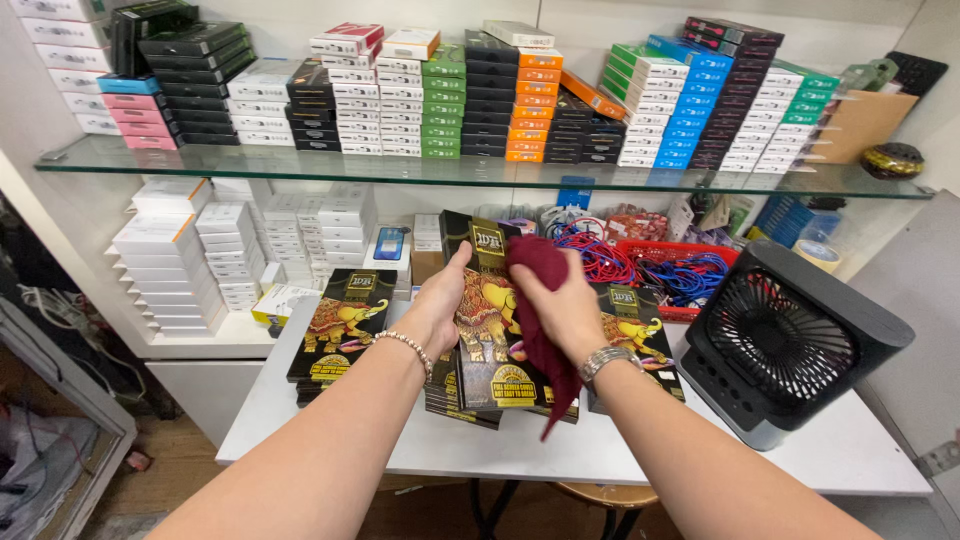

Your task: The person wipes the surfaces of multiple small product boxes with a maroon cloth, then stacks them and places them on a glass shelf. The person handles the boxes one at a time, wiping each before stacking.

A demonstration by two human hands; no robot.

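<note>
My left hand (437, 308) grips the left edge of a flat black package with a gold elephant picture (490, 320), holding it tilted up above a stack of similar packages. My right hand (562, 305) clutches a dark red cloth (540, 300) and presses it against the package's face; the cloth's tail hangs down past my wrist. A bead bracelet is on my left wrist, a metal band on my right.
More elephant packages (340, 325) lie on the white table (850, 450) to the left and right. A black fan (785, 345) stands at right. A red basket of cables (680, 270) sits behind. Stacked boxes fill the glass shelf (300, 165) above.
</note>
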